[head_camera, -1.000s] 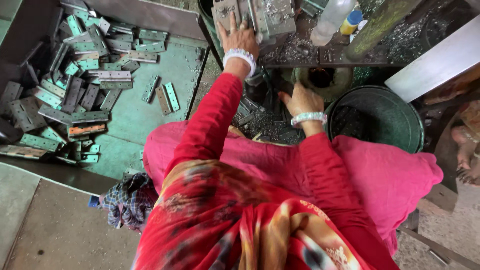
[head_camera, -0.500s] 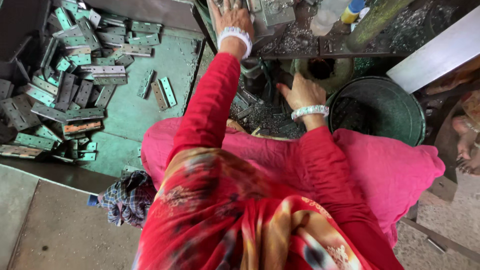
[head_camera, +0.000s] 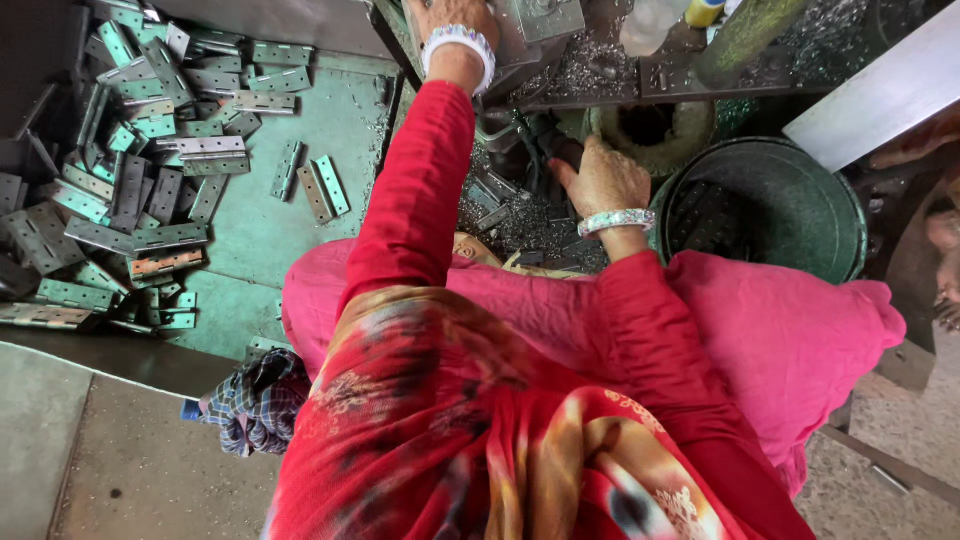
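Head: hinges (head_camera: 505, 190) touch right fingers (head_camera: 568, 172).

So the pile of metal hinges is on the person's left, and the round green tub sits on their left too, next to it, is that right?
Not quite. In the head view the pile of metal hinges does lie on the person's left, but the round green tub sits on their right, beyond the right hand, not next to the pile.

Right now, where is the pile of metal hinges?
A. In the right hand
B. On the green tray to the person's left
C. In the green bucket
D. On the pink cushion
B: the hinges lie heaped on the green tray on the left, while the right hand reaches down beside the bucket.
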